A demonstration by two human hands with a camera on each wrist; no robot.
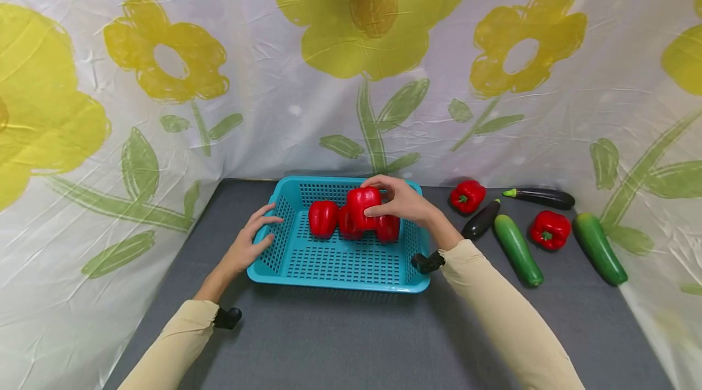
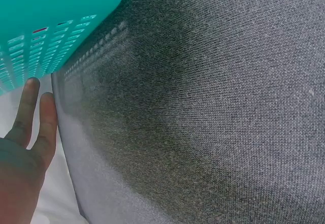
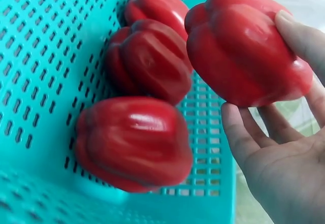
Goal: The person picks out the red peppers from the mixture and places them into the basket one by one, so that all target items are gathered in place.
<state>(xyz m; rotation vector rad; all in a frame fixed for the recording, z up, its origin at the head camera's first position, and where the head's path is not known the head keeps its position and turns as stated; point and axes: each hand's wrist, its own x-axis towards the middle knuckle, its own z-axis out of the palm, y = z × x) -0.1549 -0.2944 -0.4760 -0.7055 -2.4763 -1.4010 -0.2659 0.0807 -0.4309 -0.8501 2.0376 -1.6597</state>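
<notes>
My right hand (image 1: 404, 201) grips a red bell pepper (image 1: 362, 208) between thumb and fingers, over the blue basket (image 1: 337, 285). In the right wrist view the held pepper (image 3: 246, 49) is raised above three others: a near pepper (image 3: 134, 142), a middle pepper (image 3: 148, 64) and a far pepper (image 3: 160, 8), all lying in the basket. At the basket's left rim is my left hand (image 1: 248, 247), its fingers spread and reaching over the edge. The left wrist view shows two straight fingers (image 2: 46, 125) beside the perforated basket wall (image 2: 48, 46).
Right of the basket on the grey table lie two more red peppers, a back one (image 1: 467, 196) and a front one (image 1: 550, 230). Among them are two eggplants (image 1: 540, 197) and two green zucchini (image 1: 518, 250). A flowered white cloth (image 1: 263, 103) hangs behind the table.
</notes>
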